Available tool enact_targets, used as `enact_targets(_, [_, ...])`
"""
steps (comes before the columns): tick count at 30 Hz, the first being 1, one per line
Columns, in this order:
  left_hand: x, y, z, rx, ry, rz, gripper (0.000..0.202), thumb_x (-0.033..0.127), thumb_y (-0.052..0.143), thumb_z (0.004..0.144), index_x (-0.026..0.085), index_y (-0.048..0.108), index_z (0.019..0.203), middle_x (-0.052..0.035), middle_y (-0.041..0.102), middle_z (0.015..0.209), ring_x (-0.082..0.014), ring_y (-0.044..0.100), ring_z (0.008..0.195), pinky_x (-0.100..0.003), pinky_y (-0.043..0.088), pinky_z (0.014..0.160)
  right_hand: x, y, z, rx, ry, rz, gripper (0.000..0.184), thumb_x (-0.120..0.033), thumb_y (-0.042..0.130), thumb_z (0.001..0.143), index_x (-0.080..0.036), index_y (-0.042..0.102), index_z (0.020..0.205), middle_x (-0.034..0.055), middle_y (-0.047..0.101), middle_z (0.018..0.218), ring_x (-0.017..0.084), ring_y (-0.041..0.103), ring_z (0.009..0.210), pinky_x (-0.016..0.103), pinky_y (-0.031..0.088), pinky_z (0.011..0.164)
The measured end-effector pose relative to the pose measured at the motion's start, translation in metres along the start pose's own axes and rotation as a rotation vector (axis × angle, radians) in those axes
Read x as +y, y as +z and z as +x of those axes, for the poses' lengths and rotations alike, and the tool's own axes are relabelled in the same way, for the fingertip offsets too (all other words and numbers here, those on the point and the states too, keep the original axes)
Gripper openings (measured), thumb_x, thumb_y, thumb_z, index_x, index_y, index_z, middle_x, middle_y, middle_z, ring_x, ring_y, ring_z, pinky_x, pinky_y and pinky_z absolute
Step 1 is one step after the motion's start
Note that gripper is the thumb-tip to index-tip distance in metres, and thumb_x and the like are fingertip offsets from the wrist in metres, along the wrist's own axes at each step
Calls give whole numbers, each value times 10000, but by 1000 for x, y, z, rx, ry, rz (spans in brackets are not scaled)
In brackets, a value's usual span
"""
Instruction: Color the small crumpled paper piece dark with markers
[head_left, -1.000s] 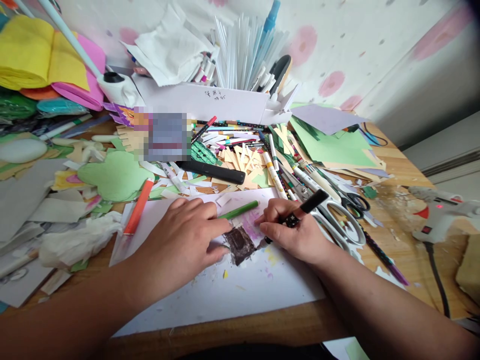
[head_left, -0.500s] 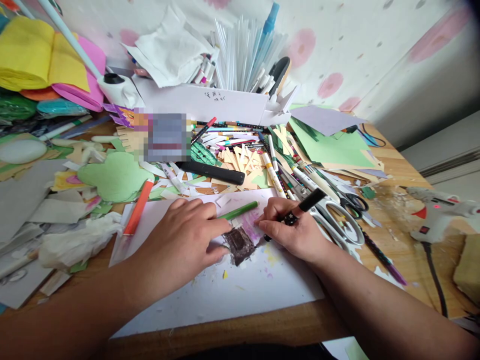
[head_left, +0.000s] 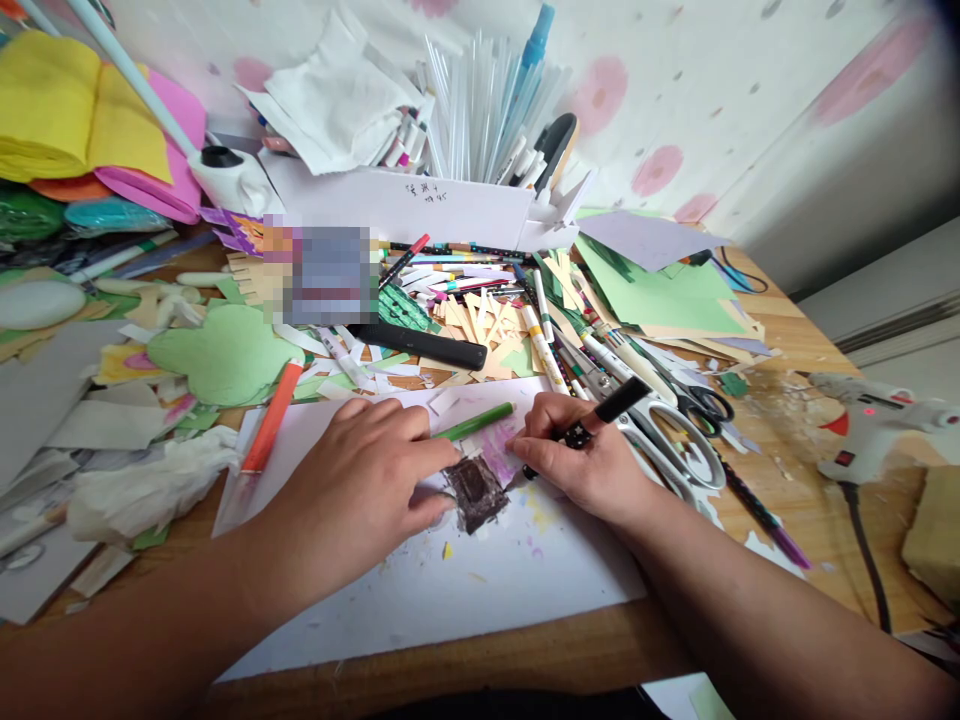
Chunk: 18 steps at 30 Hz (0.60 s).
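A small square piece coloured dark brown-black (head_left: pixel 480 497) lies on a white sheet (head_left: pixel 360 610). My left hand (head_left: pixel 367 460) rests on the sheet, thumb and index finger apart, their tips at the left edge of the dark piece. A black marker (head_left: pixel 621 400) with small white stars is gripped in my right hand (head_left: pixel 577 455). Its lower end points at the dark piece's right side; I cannot make out whether it touches. Behind the piece lies a green marker (head_left: pixel 476 421), close to my left fingers. Purple and yellow smudges mark the sheet.
An orange marker (head_left: pixel 271 420) lies left of my left hand. Scissors (head_left: pixel 679 445) lie beyond my right hand. At far right stands a glue gun (head_left: pixel 862 425) with a cord. Behind are a black bar-shaped object (head_left: pixel 420 347), paper scraps, many pens and a white box (head_left: pixel 465 205).
The view has shifted very slightly. The marker's lower end sits a little further back along the dark piece's right side; my left hand stays in place.
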<state>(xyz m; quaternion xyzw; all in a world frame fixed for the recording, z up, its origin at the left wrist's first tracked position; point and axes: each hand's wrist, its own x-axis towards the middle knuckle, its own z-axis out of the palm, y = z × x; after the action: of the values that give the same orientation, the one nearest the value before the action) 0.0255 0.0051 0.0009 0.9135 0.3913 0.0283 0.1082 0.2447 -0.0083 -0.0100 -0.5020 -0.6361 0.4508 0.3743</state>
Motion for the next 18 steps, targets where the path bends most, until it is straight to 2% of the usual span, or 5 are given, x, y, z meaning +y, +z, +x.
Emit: enact_targets(18, [0,0,-1,1,0,6,181,335,696,747,309,698,926,-12,566,790,-244,537,829,-396,342,752,1,0,0,-4,-24,-24,237,-196,575,711,-213,414,538,-44,412,523,109,383,498,257,303,484])
